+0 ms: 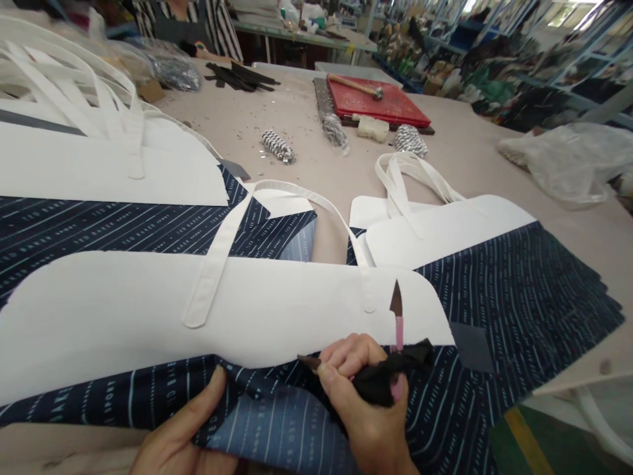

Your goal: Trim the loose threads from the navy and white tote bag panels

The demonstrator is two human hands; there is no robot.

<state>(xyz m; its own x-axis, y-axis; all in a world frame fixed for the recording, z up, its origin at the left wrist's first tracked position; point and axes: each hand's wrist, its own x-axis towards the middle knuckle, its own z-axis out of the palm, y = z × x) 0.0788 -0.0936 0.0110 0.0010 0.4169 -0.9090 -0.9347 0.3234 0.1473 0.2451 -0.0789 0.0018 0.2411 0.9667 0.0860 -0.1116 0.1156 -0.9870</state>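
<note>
My left hand is closed on the folded edge of a navy striped, lettered fabric, thumb on top and fingers beneath. The fabric's paler blue reverse shows between my hands. In my right hand is a pair of thread snips, with pink grips and black cloth wrapped about them. One dark blade points up over the white panel; the other points left beside the fabric edge, near my fingertips. The white panel joins the navy fabric and carries a white strap looped across its top.
More white-and-navy pieces with straps lie in stacks at left and right. Farther back are a red board with a hammer, bundles of metal bits and black strips. Another person in stripes is opposite.
</note>
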